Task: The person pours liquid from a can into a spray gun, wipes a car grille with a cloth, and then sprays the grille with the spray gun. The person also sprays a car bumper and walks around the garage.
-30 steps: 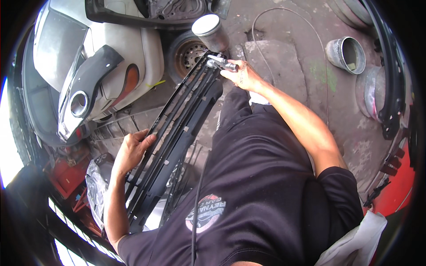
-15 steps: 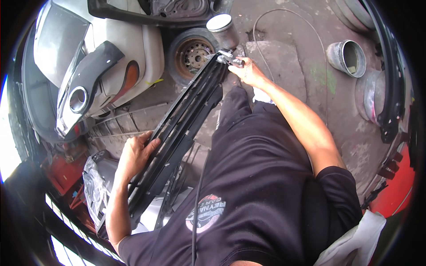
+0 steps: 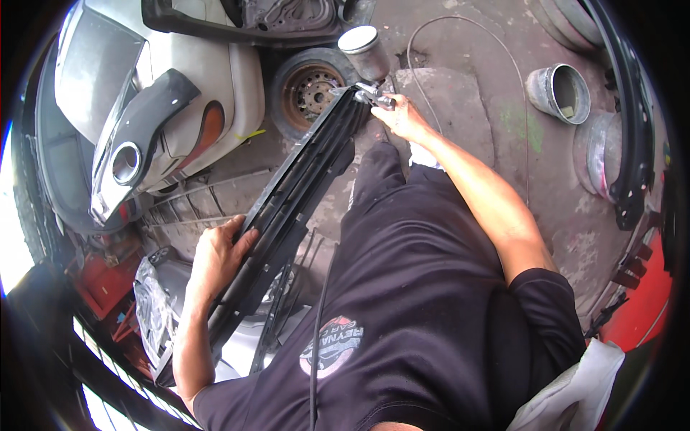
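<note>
The long black slatted panel lies slantwise in the middle of the scene, from the near left toward the far centre, beside the person's leg. The left hand grips its left edge, nearer to the person, with the thumb on the upper side; the fingers below are hidden. Probably this hold keeps the long piece steady and at this tilt. The right hand is closed around a metal spray gun at the panel's far end; whether the trigger is pressed, I cannot tell. The gun's cup stands on the far side with its pale lid upward, perhaps so that its content does not spill. Behind, a wheel lies flat on the floor, and to the far right, a bucket is tipped, its mouth visible.
</note>
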Demonstrator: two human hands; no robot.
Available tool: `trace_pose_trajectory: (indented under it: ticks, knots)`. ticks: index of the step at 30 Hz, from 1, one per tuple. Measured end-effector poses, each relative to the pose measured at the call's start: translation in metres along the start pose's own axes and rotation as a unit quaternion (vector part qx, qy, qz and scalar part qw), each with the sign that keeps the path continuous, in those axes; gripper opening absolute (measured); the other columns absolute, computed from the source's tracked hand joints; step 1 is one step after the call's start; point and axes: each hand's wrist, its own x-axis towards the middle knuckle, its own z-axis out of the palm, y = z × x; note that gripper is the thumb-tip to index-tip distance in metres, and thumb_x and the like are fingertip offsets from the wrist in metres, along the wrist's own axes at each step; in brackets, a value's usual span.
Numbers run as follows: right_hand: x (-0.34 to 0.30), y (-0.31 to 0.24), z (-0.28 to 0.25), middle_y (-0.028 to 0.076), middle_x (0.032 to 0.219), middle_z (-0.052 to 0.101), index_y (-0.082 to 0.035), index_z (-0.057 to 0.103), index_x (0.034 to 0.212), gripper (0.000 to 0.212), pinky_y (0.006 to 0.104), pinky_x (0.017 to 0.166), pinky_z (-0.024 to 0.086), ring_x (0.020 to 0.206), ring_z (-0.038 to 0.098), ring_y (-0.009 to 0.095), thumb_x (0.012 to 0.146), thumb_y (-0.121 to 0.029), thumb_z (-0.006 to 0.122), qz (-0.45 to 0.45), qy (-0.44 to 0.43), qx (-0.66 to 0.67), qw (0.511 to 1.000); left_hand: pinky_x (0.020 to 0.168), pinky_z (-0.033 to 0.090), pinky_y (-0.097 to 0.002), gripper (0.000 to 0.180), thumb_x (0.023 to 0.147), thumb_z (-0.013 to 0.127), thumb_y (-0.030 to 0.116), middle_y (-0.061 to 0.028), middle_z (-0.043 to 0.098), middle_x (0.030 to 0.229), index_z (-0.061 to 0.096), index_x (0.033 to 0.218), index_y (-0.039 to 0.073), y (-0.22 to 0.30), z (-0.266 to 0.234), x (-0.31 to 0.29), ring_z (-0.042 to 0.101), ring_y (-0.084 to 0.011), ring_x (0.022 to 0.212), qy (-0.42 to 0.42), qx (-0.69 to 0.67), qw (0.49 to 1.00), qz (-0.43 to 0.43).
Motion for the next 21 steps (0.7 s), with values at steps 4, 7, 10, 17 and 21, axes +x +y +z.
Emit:
trace_pose_trajectory:
  ticks: [4, 7, 10, 17, 21]
  knots:
    - [0.000, 0.006, -0.001, 0.003, 0.071, 0.059, -0.003, 0.060, 0.141, 0.055, 0.0333, 0.056, 0.054, 0.059, 0.061, 0.013, 0.096, -0.032, 0.072, -0.019, 0.010, -0.007, 1.000, 0.085, 0.057, -0.0423, 0.045, 0.095, 0.074, 0.027, -0.0297, 0.073, 0.097, 0.069, 0.125, -0.006, 0.007, 0.000, 0.000, 0.075, -0.0399, 0.093, 0.001, 0.015, 1.000, -0.007]
    - [0.000, 0.011, 0.000, 0.002, 0.070, 0.058, -0.004, 0.060, 0.141, 0.054, 0.0328, 0.056, 0.054, 0.059, 0.060, 0.012, 0.096, -0.031, 0.072, -0.022, 0.009, -0.001, 1.000, 0.085, 0.057, -0.0423, 0.045, 0.094, 0.075, 0.026, -0.0290, 0.073, 0.097, 0.070, 0.124, -0.006, 0.004, 0.002, -0.003, 0.075, -0.0396, 0.093, 0.016, 0.028, 0.999, 0.006]
    - [-0.001, 0.011, 0.000, 0.001, 0.070, 0.057, -0.005, 0.061, 0.142, 0.054, 0.0324, 0.056, 0.054, 0.058, 0.059, 0.012, 0.096, -0.031, 0.072, -0.013, 0.006, 0.005, 1.000, 0.085, 0.057, -0.0422, 0.044, 0.093, 0.075, 0.025, -0.0283, 0.074, 0.098, 0.070, 0.125, -0.005, -0.001, 0.006, -0.004, 0.075, -0.0396, 0.093, 0.024, 0.035, 0.999, 0.011]
    - [-0.003, 0.012, 0.000, 0.001, 0.070, 0.058, -0.006, 0.061, 0.142, 0.056, 0.0322, 0.056, 0.053, 0.057, 0.059, 0.012, 0.095, -0.033, 0.073, -0.008, 0.012, 0.001, 1.000, 0.087, 0.057, -0.0412, 0.045, 0.093, 0.075, 0.025, -0.0279, 0.074, 0.103, 0.069, 0.125, -0.006, -0.002, 0.006, -0.008, 0.075, -0.0392, 0.096, 0.033, 0.019, 0.999, 0.007]
    - [-0.007, 0.006, 0.001, 0.002, 0.069, 0.059, -0.005, 0.064, 0.135, 0.050, 0.0326, 0.055, 0.051, 0.055, 0.059, 0.013, 0.095, -0.033, 0.074, -0.036, 0.023, 0.010, 0.999, 0.087, 0.057, -0.0408, 0.045, 0.093, 0.076, 0.025, -0.0281, 0.074, 0.104, 0.069, 0.125, -0.007, -0.007, 0.008, -0.010, 0.075, -0.0391, 0.097, 0.041, 0.009, 0.999, 0.014]
